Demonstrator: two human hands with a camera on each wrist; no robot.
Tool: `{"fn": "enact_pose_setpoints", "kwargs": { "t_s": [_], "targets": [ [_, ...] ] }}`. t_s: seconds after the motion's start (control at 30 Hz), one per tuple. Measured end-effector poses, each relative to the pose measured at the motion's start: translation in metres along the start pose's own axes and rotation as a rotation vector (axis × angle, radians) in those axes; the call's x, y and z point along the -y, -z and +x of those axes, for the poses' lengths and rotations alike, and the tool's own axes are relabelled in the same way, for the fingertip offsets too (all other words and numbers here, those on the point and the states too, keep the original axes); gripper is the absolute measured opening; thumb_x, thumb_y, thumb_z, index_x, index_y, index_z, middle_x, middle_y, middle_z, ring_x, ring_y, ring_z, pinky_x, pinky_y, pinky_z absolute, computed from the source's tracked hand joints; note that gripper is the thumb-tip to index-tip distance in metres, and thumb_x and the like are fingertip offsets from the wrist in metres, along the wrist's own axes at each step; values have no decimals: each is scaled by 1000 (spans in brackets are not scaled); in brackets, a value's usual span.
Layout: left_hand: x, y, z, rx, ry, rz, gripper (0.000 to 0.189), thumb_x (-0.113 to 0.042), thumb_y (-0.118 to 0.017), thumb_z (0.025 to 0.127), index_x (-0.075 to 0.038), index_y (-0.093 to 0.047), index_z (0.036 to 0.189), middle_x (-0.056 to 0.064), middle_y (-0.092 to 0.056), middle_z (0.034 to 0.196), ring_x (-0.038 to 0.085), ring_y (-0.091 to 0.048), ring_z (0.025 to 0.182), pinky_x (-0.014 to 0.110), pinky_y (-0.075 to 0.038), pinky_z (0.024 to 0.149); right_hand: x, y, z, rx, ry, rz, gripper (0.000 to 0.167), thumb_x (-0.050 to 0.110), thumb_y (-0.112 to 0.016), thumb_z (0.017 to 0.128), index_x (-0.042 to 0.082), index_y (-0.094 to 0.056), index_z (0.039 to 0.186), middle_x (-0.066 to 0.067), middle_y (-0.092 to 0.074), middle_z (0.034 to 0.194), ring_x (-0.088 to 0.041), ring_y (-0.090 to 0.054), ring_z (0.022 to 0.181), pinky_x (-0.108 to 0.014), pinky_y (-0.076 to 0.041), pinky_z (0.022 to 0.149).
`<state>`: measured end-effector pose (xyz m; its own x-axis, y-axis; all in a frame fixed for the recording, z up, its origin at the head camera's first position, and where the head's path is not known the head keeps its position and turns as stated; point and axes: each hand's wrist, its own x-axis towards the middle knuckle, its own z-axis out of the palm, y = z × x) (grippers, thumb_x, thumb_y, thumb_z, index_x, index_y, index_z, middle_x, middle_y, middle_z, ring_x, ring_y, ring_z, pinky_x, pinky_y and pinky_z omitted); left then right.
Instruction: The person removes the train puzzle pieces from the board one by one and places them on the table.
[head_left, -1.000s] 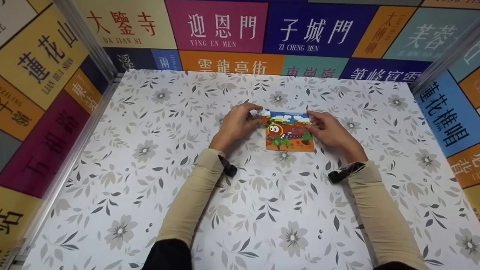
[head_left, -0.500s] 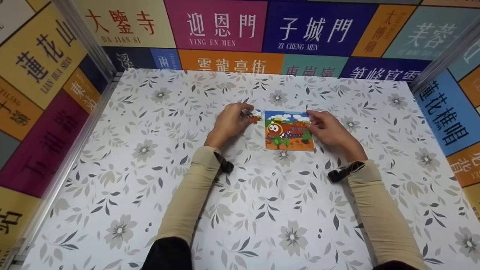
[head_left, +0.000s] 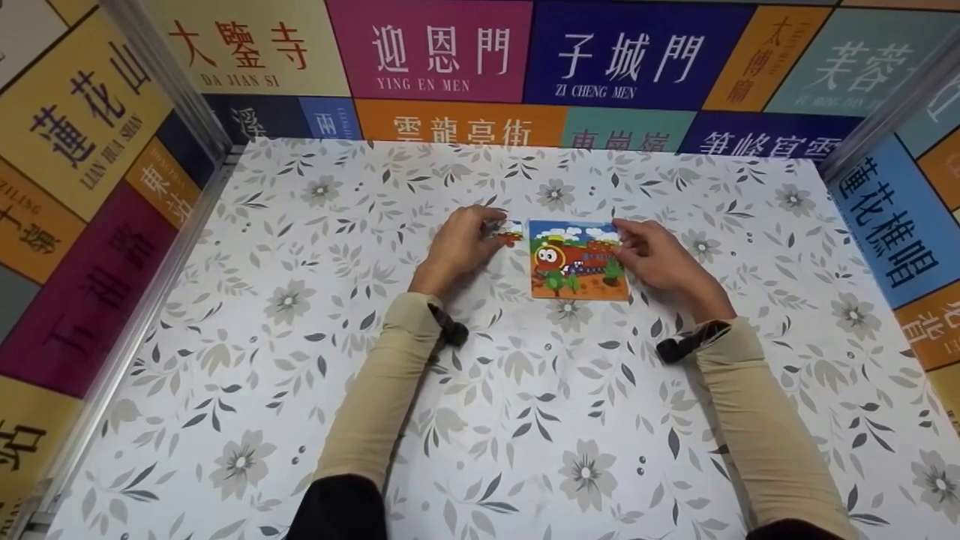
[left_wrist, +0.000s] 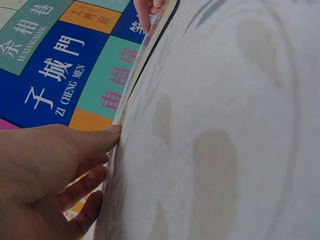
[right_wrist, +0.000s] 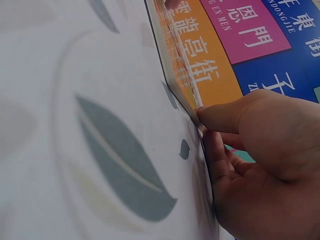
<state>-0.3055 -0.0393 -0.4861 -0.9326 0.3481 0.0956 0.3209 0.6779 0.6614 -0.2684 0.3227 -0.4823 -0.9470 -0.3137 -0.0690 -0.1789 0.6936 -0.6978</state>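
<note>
A square train picture board [head_left: 574, 259], which looks like a puzzle, lies flat on the floral tabletop in the head view. It shows a red train, blue sky, clouds and green bushes. My left hand [head_left: 459, 244] pinches a small coloured puzzle piece [head_left: 513, 232] just left of the board, with a narrow gap between them. My right hand [head_left: 654, 255] grips the board at its upper right edge with thumb and fingers. In the right wrist view the thumb [right_wrist: 222, 116] meets the board's edge; in the left wrist view the piece is mostly hidden by the thumb [left_wrist: 97, 142].
White floral cloth [head_left: 480, 420] covers the table. Panels with large coloured Chinese lettering [head_left: 442, 49] stand along the back and both sides. Metal rails [head_left: 150, 277] run along the table's left edge. Dark camera straps [head_left: 454, 330] sit at both wrists.
My left hand has drawn the small piece leftward, away from the board's upper left corner, then stayed put. The right hand and the board have barely moved.
</note>
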Motion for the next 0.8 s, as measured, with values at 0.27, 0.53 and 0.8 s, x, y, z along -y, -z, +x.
{"fn": "enact_pose_setpoints", "kwargs": {
  "t_s": [0.27, 0.53, 0.8],
  "targets": [
    [0, 6, 0, 26, -21, -23, 45, -17, -76, 101, -7, -69, 145, 14, -71, 138, 27, -68, 119, 43, -55, 105, 1, -1, -1, -9, 24, 4, 58, 8, -58, 110, -1, -41, 165, -27, -55, 134, -36, -61, 124, -6, -42, 95],
    [-10, 8, 0, -18, -67, -63, 41, -17, -71, 103, -3, -69, 142, 17, -70, 138, 30, -68, 117, 43, -55, 104, 4, 0, 0, 1, -3, 17, 59, 9, -59, 110, 0, -40, 165, -27, -54, 136, -37, -61, 127, -34, -49, 113],
    [-37, -13, 3, 82, -128, -65, 45, -19, -72, 105, -3, -66, 146, 14, -67, 145, 29, -67, 132, 38, -53, 114, 3, -1, 1, -3, -2, 19, 60, 10, -59, 110, -1, -39, 166, -27, -55, 136, -36, -60, 126, -35, -49, 115]
  ]
}}
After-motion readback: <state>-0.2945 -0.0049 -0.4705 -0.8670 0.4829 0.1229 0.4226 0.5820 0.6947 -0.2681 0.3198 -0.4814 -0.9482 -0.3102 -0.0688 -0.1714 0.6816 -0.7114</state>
